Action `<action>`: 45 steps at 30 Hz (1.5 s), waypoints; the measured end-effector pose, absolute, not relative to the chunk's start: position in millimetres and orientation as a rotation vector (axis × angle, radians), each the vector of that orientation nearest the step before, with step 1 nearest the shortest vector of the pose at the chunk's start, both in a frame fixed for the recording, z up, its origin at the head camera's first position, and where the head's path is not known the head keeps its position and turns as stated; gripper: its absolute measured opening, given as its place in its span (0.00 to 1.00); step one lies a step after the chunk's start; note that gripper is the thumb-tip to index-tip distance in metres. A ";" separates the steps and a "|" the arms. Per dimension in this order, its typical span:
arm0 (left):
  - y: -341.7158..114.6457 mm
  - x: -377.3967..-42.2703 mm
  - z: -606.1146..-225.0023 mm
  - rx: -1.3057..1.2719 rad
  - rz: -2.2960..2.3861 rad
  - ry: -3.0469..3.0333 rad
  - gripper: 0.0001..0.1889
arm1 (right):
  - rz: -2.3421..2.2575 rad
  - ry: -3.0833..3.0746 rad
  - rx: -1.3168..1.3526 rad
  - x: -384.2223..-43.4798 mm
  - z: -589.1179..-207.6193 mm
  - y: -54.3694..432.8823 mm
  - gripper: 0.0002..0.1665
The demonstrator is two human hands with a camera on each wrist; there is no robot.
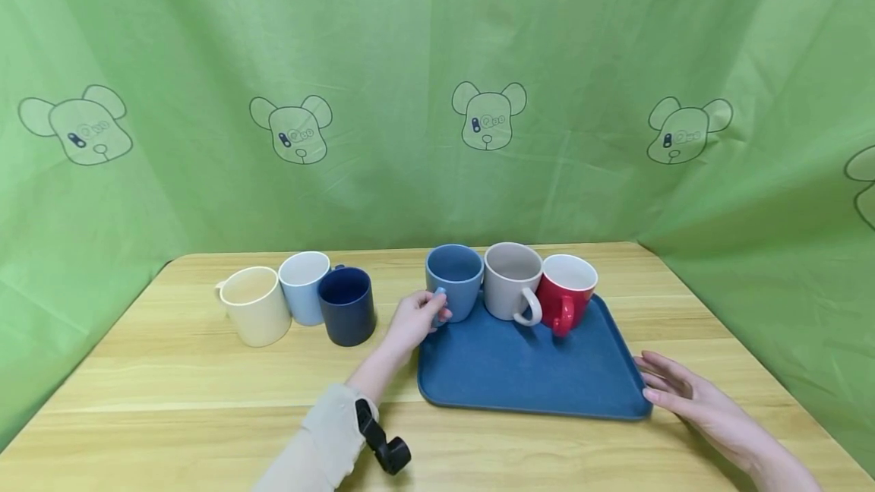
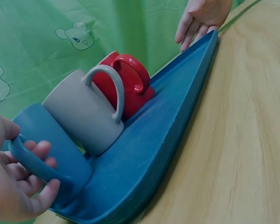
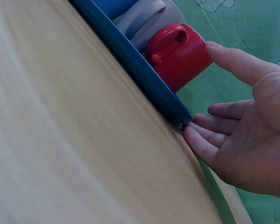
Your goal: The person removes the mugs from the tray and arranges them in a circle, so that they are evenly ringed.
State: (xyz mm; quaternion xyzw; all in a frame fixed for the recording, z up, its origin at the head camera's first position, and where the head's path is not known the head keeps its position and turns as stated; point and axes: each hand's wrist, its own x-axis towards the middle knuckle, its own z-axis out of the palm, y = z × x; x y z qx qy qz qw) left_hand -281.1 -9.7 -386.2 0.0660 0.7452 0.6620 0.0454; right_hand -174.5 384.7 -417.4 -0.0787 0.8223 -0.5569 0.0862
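My left hand (image 1: 416, 320) holds the handle of a medium-blue mug (image 1: 462, 298), thumb on top and fingers curled round it. This mug stands upright at the back left corner of a blue tray (image 1: 519, 370). Beside it on the tray are a light grey mug (image 1: 504, 291) and a red mug (image 1: 557, 298) with a white inside, in a row along the back edge. My right hand (image 1: 690, 401) is at the tray's right edge, its fingers extended. In the right wrist view, the fingertips (image 3: 198, 135) are right at the tray's corner.
To the left on the wooden table (image 1: 171, 401) stand a cream mug (image 1: 258, 317), a light blue mug (image 1: 304, 294) and a navy mug (image 1: 349, 317), close together. A green curtain (image 1: 383, 173) with bear-head drawings hangs behind the table and along its sides.
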 end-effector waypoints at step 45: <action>-80.6 -184.7 -337.2 0.318 2.358 1.912 0.12 | -1.654 2.445 -0.236 -176.3 -419.0 386.7 0.38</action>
